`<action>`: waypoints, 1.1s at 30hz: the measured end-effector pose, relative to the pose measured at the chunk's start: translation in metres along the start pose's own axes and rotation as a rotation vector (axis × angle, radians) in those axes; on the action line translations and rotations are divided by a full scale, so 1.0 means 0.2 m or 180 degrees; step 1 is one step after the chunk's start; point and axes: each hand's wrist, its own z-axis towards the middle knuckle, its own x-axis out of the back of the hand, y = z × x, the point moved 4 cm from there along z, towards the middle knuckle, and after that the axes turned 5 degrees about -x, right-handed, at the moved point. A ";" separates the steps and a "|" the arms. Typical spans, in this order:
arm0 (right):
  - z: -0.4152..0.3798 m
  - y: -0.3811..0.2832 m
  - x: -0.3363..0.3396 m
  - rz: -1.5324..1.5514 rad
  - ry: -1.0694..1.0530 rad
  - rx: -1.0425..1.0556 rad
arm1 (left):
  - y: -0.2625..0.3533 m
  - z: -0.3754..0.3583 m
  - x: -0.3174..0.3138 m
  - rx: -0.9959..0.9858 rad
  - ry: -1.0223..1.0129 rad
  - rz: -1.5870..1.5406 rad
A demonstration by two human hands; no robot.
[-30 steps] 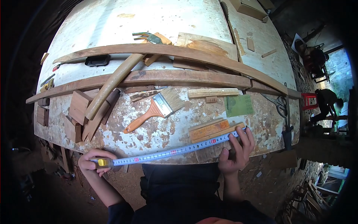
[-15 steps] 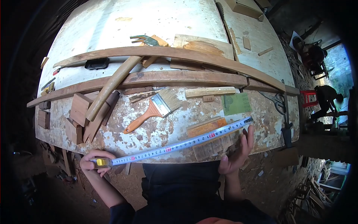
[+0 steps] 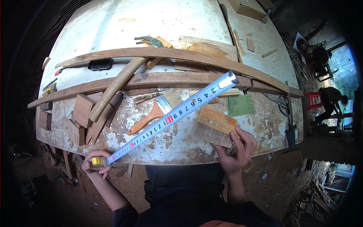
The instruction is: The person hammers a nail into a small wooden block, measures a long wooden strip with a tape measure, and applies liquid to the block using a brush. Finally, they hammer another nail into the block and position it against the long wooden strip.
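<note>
Flaking workbench (image 3: 177, 22): left fingers (image 3: 99, 153) grip tape measure (image 3: 169, 119), right fingers (image 3: 239, 144) a brush (image 3: 216, 123).

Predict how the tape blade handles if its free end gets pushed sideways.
The tape blade probably holds its line under a light touch: it runs nearly straight from the case in the left hand. A firmer push would likely bend or swing it, as it is long, narrow and has no hand at its tip.

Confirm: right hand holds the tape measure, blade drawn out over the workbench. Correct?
Wrong hand: the head view shows the left hand holding the tape measure. Its blade is indeed drawn out over the workbench.
</note>
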 end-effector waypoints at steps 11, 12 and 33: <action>-0.05 0.03 -0.01 0.0375 0.0149 -0.0502 | -0.03 0.02 -0.15 -0.0112 0.0952 0.0794; -0.04 0.03 -0.01 0.0388 0.0165 -0.0427 | -0.03 0.01 -0.17 -0.0083 0.1037 0.0926; 0.01 0.01 -0.02 0.0481 0.0152 -0.0010 | 0.03 -0.08 -0.31 0.0903 0.0581 0.1498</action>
